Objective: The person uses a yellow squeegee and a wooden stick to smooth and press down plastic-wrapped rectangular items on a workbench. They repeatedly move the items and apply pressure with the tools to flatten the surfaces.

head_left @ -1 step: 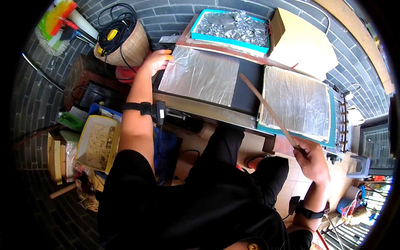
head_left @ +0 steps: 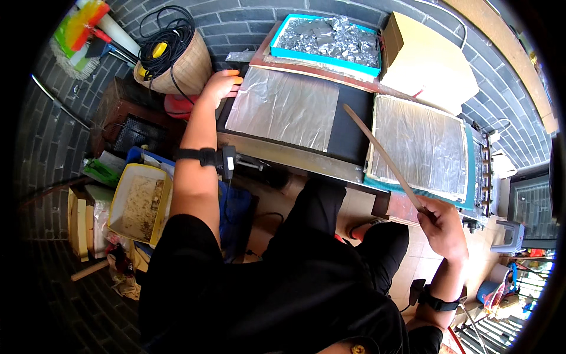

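A thin sheet of silver foil lies flat on a black board. At its upper left corner is my left hand, fingers apart and orange coverings on some fingertips; whether they touch the foil I cannot tell. My right hand grips the lower end of a long thin wooden stick, which slants up-left so its tip is over the black board, just right of the foil. A stack of wrinkled silvery sheets on a teal mat sits right of the board.
Behind the board stand a blue-rimmed tray of foil scraps and a cardboard box. At left are a basket of cables and a yellow bin. A plastic stool stands on the tiled floor at right.
The wooden stick and my right hand have shifted very slightly to the right. My left hand stays at the foil's corner.
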The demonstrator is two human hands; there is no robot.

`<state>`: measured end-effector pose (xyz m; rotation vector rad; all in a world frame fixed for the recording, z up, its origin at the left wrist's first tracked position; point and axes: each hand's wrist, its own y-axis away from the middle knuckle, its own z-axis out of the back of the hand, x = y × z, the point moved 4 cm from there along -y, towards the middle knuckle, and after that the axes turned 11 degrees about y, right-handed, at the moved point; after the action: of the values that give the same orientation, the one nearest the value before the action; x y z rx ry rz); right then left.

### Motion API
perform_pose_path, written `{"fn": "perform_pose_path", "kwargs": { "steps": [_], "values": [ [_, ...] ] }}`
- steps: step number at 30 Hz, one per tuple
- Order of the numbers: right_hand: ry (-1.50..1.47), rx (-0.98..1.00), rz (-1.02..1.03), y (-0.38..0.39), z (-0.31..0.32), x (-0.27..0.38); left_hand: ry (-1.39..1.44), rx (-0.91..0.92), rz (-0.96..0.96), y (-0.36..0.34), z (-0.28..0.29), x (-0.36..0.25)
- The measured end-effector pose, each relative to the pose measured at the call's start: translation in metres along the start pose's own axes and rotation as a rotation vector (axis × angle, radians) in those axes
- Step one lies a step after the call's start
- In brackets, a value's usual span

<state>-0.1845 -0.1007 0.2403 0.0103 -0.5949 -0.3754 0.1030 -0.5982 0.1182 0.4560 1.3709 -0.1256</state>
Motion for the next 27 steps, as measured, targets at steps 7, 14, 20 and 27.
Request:
{"fn": "perform_pose_path", "kwargs": {
  "steps": [7,14,20,27],
  "values": [
    [-0.146,-0.125,-0.155,0.023,0.038,-0.042,0.400,0.471,0.200,0.065,-0.045,0.012],
    [0.001,0.018,-0.078,0.029,0.043,-0.014,0.191,0.480,0.250,0.084,-0.064,0.024],
    [0.157,0.105,0.248,-0.002,0.000,0.022,0.263,0.452,0.141,0.081,-0.052,0.018],
    [0.141,-0.005,0.197,-0.021,-0.005,0.019,0.239,0.514,0.018,0.113,-0.091,-0.001]
  ]
}}
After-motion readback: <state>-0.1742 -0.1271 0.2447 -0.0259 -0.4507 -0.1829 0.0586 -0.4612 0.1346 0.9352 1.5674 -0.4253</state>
